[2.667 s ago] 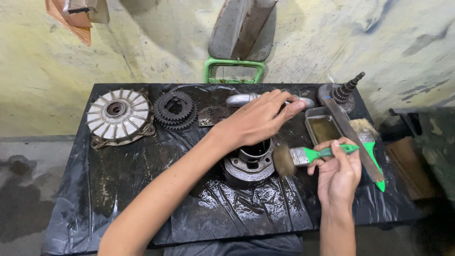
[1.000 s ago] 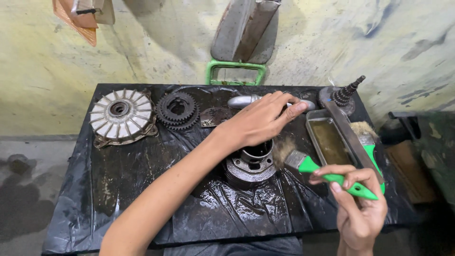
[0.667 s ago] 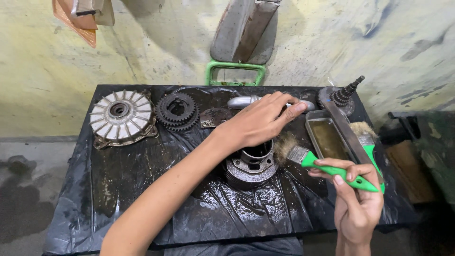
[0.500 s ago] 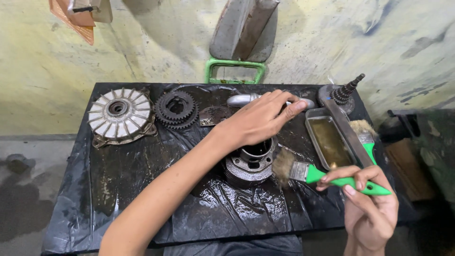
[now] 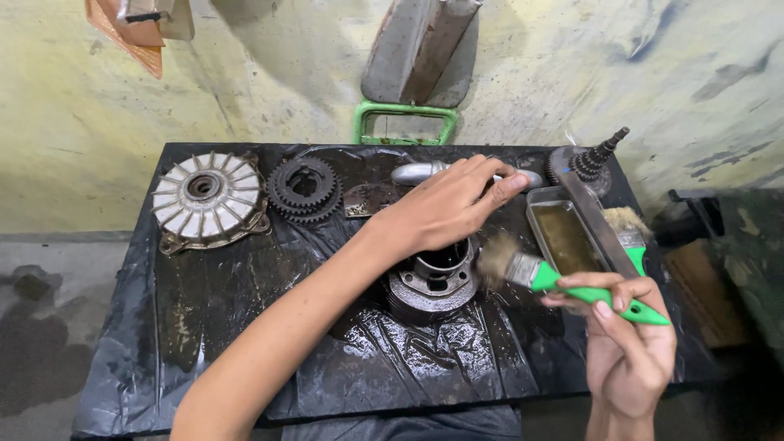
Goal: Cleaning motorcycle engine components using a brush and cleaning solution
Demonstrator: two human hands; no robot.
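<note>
My left hand (image 5: 445,204) reaches across the table and rests on top of a round metal engine cylinder (image 5: 433,282) that stands on black plastic sheeting (image 5: 245,327). My right hand (image 5: 625,343) grips the green handle of a paintbrush (image 5: 563,282). Its bristles touch the cylinder's right side. A second green-handled brush (image 5: 629,233) lies at the right edge of a narrow metal tray (image 5: 567,237) holding brownish liquid.
On the sheeting at the back left lie a finned silver wheel (image 5: 208,196) and a black gear cluster (image 5: 304,188). A silver pipe piece (image 5: 416,171) and a geared shaft (image 5: 592,163) sit at the back right. A green frame (image 5: 406,122) leans on the wall.
My right hand has drawn back toward me and lowered, and the brush has swung so its bristles stay against the cylinder's right side. My left hand has stayed on the cylinder.
</note>
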